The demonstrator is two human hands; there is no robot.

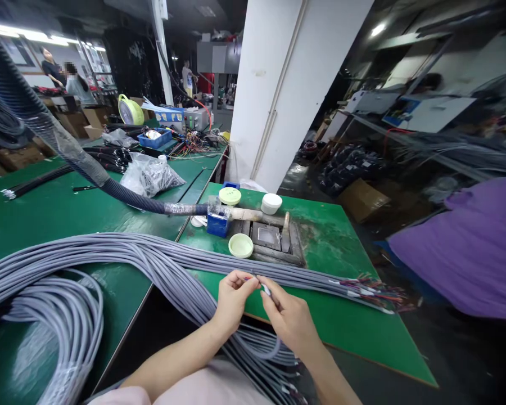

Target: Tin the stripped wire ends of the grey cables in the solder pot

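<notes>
Both my hands meet over the near edge of the green bench, fingertips almost touching. My left hand (231, 299) pinches thin coloured wires, of which red and blue bits show. My right hand (294, 318) has its thumb and fingers closed round the pale end of a cable (266, 289). The rest of that cable is hidden by the hand. Just beyond my fingers runs a thick bundle of grey cables (278, 274), its stripped, coloured wire ends (375, 289) fanned out at the right. More grey cables hang under my forearms.
A sooty recessed pot (267, 235) sits in the bench, a wooden-handled scraper (286, 233) across its edge. Around it stand a pale green bowl (240, 246), a white tub (271, 204) and a blue box (217, 224). A ribbed hose (126, 196) crosses from the left. A person in purple (464, 247) is at right.
</notes>
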